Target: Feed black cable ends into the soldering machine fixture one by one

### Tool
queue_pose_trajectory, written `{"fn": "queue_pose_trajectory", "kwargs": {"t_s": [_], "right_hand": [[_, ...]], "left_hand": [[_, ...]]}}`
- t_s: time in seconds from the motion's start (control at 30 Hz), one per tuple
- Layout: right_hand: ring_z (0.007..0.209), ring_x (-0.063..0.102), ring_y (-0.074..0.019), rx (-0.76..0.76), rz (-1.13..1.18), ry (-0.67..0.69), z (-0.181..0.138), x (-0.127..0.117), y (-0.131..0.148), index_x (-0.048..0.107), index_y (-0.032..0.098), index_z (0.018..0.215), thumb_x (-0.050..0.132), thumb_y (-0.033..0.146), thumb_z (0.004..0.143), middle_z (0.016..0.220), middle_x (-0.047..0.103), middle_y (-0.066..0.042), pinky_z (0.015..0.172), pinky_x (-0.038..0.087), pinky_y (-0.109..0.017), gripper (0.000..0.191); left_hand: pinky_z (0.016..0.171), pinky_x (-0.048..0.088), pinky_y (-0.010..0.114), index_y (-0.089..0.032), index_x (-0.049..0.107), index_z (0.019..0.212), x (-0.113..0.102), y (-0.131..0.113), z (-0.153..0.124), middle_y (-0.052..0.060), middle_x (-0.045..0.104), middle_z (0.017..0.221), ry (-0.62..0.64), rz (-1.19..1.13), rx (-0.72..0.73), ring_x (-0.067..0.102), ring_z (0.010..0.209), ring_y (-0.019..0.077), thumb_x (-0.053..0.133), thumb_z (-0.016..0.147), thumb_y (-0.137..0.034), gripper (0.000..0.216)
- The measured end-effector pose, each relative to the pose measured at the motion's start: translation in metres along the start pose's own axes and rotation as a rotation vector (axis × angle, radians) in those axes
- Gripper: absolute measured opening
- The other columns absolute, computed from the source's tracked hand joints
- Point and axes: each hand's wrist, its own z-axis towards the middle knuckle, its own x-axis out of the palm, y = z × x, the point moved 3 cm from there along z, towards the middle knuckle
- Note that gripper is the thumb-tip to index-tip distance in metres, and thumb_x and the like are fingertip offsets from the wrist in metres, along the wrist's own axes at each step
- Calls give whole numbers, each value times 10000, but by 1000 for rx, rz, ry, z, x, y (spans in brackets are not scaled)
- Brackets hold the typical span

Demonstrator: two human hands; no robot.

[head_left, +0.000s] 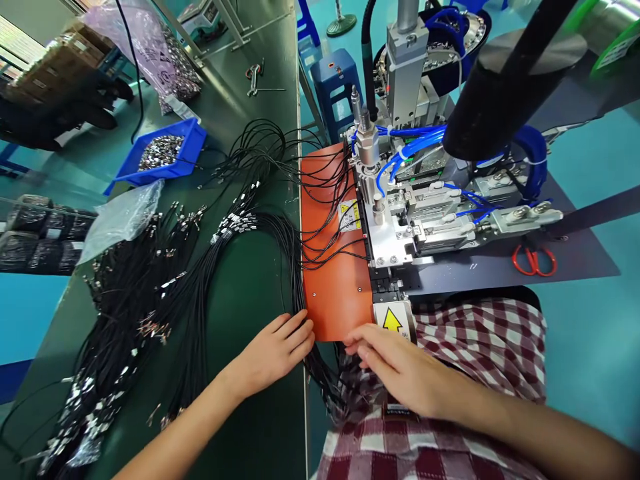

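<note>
My left hand (277, 350) rests at the edge of the green table (250, 280), fingers together against a bunch of black cables (295, 267) by the lower left corner of the orange plate (333, 267). My right hand (395, 367) lies just below that plate, fingers curled down over the cable bundle in my lap; what they grip is hidden. Black cables with metal ends (235, 223) loop across the orange plate toward the machine head (380, 200).
Piles of black cables (125, 300) cover the left of the table. A blue bin (163, 153) of metal parts stands farther back, with a clear bag (120, 213) beside it. Red scissors (534, 260) lie on the machine base at right. A yellow-arrow warning label (393, 320) sits by my right hand.
</note>
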Motion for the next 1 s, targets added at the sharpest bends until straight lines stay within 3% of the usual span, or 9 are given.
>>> {"fn": "queue_pose_trajectory", "kwargs": {"t_s": [0.1,0.17,0.27,0.37,0.57,0.63,0.77,0.83,1.0], "right_hand": [[1029,621,-231,11,-18,52,17,21,-5,623,212,1144,408,289,954,1114,683,-91,916,446,-362,296],[912,648,-211,27,57,98,30,34,-9,626,196,1140,420,309,950,1031,702,-81,829,475,-328,303],[693,613,-165,63,211,117,46,47,-14,662,180,939,483,324,913,815,689,-36,612,462,-264,231],[582,557,-137,56,199,40,52,47,-11,650,183,759,563,312,862,644,629,4,530,402,-244,187],[538,596,-130,31,119,-126,44,17,0,576,201,752,471,239,895,665,659,-5,522,411,-241,182],[502,587,-124,40,140,-145,40,0,1,547,211,781,403,266,939,629,644,11,508,410,-236,221],[515,534,-133,22,-153,-258,30,-35,-1,605,230,821,437,271,940,557,571,36,519,349,-247,210],[528,523,-139,25,-255,-258,23,-44,-2,629,243,863,432,274,946,568,568,34,526,331,-254,216],[552,520,-153,45,-370,-219,3,-51,0,632,253,875,413,285,957,615,588,17,535,329,-264,237]], "left_hand": [[968,461,408,-161,597,1156,-10,3,-7,125,659,1189,-200,-28,-29,483,1288,288,503,886,-93,294],[959,478,419,-147,581,1167,-14,4,-7,144,657,1191,-299,-63,-50,464,1304,303,531,876,-104,299],[945,504,431,-154,569,1158,-13,5,-4,152,657,1187,-371,-121,-68,471,1299,304,540,870,-106,293],[940,513,442,-177,568,1141,-11,6,-3,140,664,1179,-409,-148,-80,481,1291,298,536,875,-119,274],[923,498,423,-192,579,1101,-10,5,3,126,677,1159,-425,-87,-90,507,1269,283,516,857,-107,266],[953,463,432,-200,590,1120,-7,4,11,117,669,1173,-308,-72,-135,527,1243,277,495,837,-92,317],[961,426,444,-176,588,1181,-4,8,30,116,649,1189,-59,-212,-214,558,1168,271,436,733,-46,490],[956,421,444,-180,589,1160,-6,15,36,110,634,1209,-88,-299,-228,539,1178,262,409,721,-27,498],[950,438,410,-202,599,1016,-9,45,39,72,659,1092,-408,-431,-365,558,1123,206,365,833,-18,349]]}}
